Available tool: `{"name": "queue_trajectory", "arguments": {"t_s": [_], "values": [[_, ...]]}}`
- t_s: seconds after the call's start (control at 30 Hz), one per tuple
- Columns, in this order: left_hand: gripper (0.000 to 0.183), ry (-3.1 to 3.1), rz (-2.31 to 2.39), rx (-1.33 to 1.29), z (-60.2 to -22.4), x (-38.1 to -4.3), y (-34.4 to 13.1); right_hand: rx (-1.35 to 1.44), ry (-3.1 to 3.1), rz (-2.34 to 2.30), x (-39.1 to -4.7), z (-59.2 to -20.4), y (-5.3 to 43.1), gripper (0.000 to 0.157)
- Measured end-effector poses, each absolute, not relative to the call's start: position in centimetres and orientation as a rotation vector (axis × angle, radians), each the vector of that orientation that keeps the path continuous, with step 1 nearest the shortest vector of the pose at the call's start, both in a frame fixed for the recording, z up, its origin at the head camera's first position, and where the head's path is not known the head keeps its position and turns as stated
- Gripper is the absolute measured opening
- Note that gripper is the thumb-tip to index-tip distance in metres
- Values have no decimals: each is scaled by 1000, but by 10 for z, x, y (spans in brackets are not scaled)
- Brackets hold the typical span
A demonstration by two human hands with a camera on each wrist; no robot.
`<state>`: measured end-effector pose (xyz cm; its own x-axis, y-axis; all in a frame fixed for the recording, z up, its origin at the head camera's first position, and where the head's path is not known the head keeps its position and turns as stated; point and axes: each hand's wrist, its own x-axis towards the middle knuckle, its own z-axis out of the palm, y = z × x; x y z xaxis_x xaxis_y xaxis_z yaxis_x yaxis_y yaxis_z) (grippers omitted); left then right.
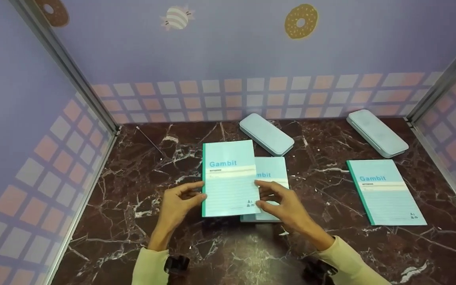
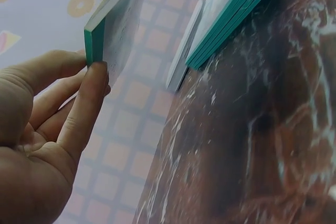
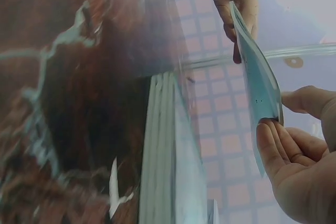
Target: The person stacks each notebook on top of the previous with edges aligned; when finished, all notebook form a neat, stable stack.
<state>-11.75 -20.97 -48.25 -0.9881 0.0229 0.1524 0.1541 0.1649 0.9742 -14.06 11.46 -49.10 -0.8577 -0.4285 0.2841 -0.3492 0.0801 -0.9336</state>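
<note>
The dark red marbled surface carries everything except one notebook, its flatness letting the rest lie steady. The stack of notebooks sits near the middle, green spines lined up one above another in the left wrist view, which probably keeps the pile even. Above the surface, in front of the stack's left part as the head view sees it, is the held notebook, cover showing and spine to the left. The right wrist view shows it bowing slightly, so support from both sides likely stops it sagging. A lone notebook lies flat at the right.

The left hand pinches the spine edge between thumb and fingers; the right hand has its grip clamped on the opposite edge, leaving the cover unobstructed. The middle case and right case lie slanted just behind the stack and lone notebook, seemingly to leave room in front. A thin stick rests at the back left, well apart from the hands.
</note>
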Motion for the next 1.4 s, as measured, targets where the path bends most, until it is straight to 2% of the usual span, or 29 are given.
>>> {"name": "queue_trajectory", "arguments": {"t_s": [0.57,1.4], "values": [[33,-2344,-1901,-223,-503,-137,-161,-670,2393,-1837,-143,-505,157,51],[30,-2475,-1828,-148,-519,-142,-118,-485,2461,-1736,-140,-515,189,53]]}}
